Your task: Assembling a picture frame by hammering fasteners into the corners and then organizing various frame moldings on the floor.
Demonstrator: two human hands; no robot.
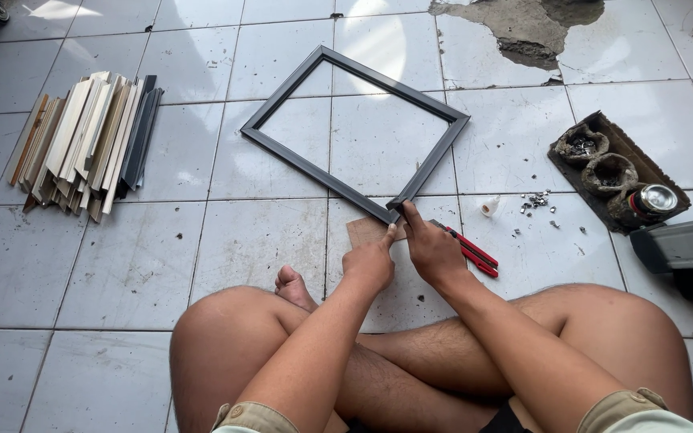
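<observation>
A dark grey rectangular frame point(282, 156) lies flat on the white tiled floor, turned like a diamond. Its nearest corner rests on a small brown cardboard piece point(362, 232). My left hand point(369, 263) has its fingers closed beside that corner, thumb tip touching the frame. My right hand point(431, 244) presses down on the same corner with its fingertips. Red-handled pliers point(475, 252) lie on the floor just right of my right hand. I sit cross-legged, knees spread on both sides.
A stack of light and dark moulding strips point(86, 144) lies at left. A small white bottle point(489, 207) and scattered metal bits point(536, 200) lie at right. A cardboard tray point(615, 172) with small pouches and a can sits far right, beside a grey tool point(687, 248). Broken tile point(523, 28) shows at the top.
</observation>
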